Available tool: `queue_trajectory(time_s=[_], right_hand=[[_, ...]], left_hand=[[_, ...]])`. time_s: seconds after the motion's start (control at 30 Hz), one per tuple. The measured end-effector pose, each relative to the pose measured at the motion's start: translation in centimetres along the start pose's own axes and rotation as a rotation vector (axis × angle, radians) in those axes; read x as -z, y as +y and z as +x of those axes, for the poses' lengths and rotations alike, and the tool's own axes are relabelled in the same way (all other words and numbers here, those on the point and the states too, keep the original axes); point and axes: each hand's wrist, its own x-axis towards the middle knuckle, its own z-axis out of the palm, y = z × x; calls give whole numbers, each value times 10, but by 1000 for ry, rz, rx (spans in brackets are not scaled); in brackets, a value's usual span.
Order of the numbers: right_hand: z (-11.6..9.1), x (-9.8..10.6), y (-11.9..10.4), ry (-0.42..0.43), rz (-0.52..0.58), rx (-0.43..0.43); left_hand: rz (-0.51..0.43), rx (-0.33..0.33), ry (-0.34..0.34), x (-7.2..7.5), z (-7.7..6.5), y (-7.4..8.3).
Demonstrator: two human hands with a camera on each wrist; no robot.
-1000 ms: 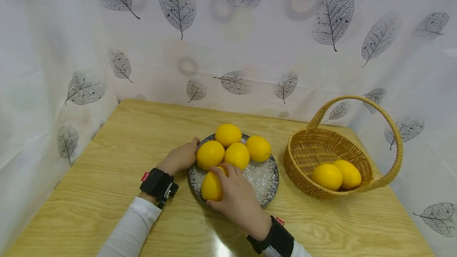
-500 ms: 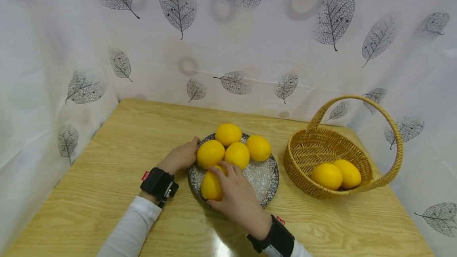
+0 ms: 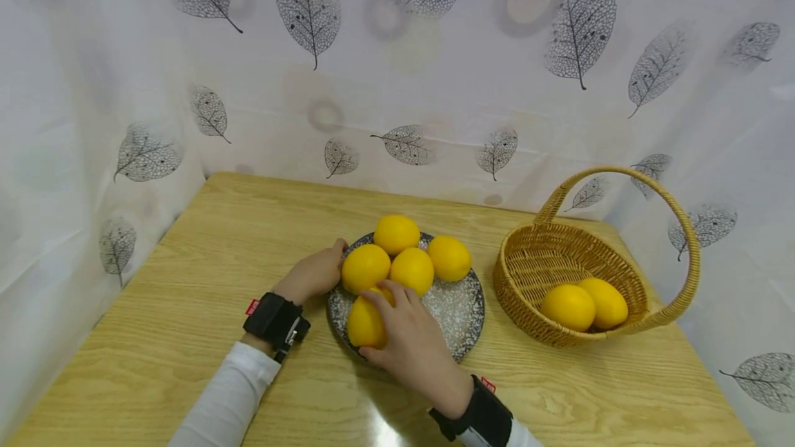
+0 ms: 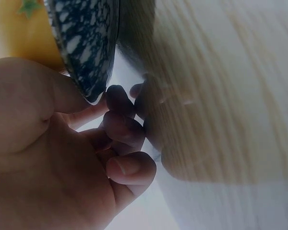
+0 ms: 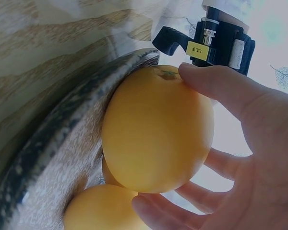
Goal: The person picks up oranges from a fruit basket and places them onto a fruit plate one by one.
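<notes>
A round speckled grey plate [image 3: 456, 312] with a dark rim lies on the table, bearing several yellow-orange fruits that look like oranges, one at its back [image 3: 397, 234]. My left hand [image 3: 315, 272] holds the plate's left rim; in the left wrist view, its thumb and curled fingers [image 4: 129, 167] lie about the edge. Around an orange [image 3: 365, 323] at the plate's front left, my right hand [image 3: 413, 340] has its thumb and fingers. That orange [image 5: 158, 129] shows a green stem mark in the right wrist view, close against the plate rim, beside another orange [image 5: 103, 208].
To the plate's right stands a wicker basket [image 3: 528, 264] with a tall arched handle [image 3: 689, 254]. Two oranges [image 3: 568, 307] lie inside it. The wooden table [image 3: 248, 219] meets a leaf-patterned curtain [image 3: 261, 88] at the back and sides.
The orange under my right hand has shifted very slightly left. My left hand, the plate and the basket stay where they were.
</notes>
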Motion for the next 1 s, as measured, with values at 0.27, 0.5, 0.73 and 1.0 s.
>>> queue_trajectory(time_s=[0.27, 0.5, 0.73, 1.0], right_hand=[[-1, 0, 0, 14, 2, 13], [-1, -1, 1, 18, -7, 18], [-2, 1, -1, -4, 8, 4], [-1, 3, -2, -7, 12, 14]], left_hand=[[6, -1, 6, 0, 0, 0], [21, -12, 11, -1, 0, -1], [15, -13, 10, -1, 0, -1], [11, -7, 5, 2, -2, 1]])
